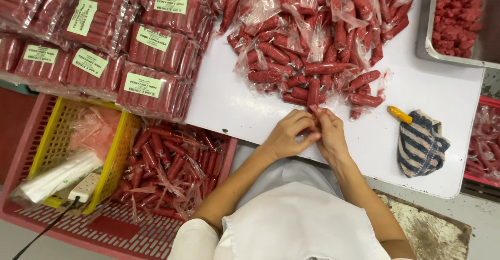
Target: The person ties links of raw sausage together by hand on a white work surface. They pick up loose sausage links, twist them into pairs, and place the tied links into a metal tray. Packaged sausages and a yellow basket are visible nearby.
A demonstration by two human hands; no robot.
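Sausage (313,94) being pinched by left hand (285,135) and right hand (329,134); red crate (112,227) holding wrapped sausages (169,169); metal tray (426,36) holding red meat (455,15).

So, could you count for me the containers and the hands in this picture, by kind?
Red crates: 2
Yellow basket: 1
Metal tray: 1
Hands: 2, left and right, together on a wrapped sausage
Total: 6
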